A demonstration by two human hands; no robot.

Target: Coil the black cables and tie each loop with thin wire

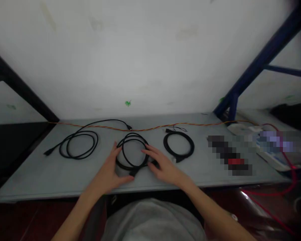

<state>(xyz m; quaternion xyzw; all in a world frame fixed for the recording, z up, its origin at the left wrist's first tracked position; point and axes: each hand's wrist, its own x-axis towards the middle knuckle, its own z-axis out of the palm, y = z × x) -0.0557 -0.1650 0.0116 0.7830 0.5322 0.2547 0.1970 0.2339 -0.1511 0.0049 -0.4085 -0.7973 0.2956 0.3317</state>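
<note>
In the head view a black cable lies in a loose coil on the grey table, between my two hands. My left hand is at the coil's left side, fingers apart, its thumb stretched out just below a black plug. From the right, my right hand has its fingers over the coil's edge and its thumb lower down, with the cable between them. A dark cable end shows partly beneath this hand.
Another coiled black cable lies at left, and a tightly wound one at right. A twisted orange wire crosses the table's back. Pixelated items and a red cord are at right. Blue frame posts and a white wall stand behind.
</note>
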